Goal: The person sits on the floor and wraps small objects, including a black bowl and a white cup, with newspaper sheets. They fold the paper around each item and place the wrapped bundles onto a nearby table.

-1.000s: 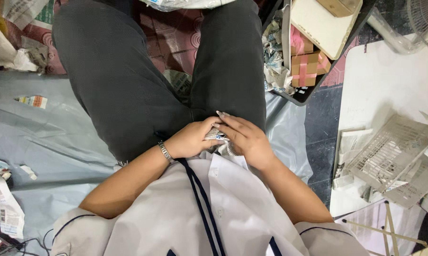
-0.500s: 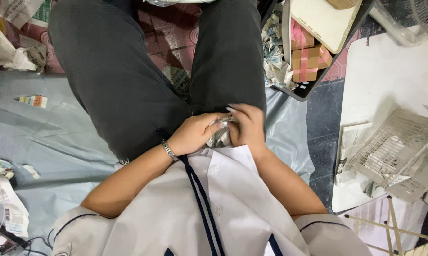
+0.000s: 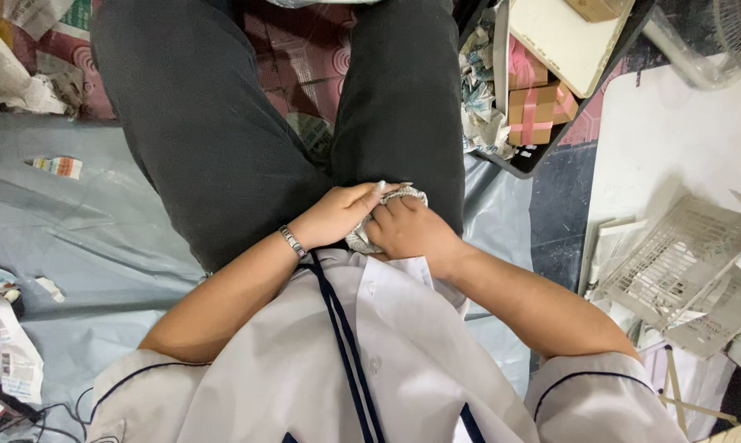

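Crumpled paper wad (image 3: 362, 238), left hand (image 3: 337, 215), right hand (image 3: 411, 232)

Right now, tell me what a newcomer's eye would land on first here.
First, the two hands meeting in the lap: the left hand and right hand close together around a small wad of crumpled printed paper, over dark grey trousers. Next, a metal bracelet on the left wrist. At upper right, tan boxes tied with pink ribbon sit in a dark tray.
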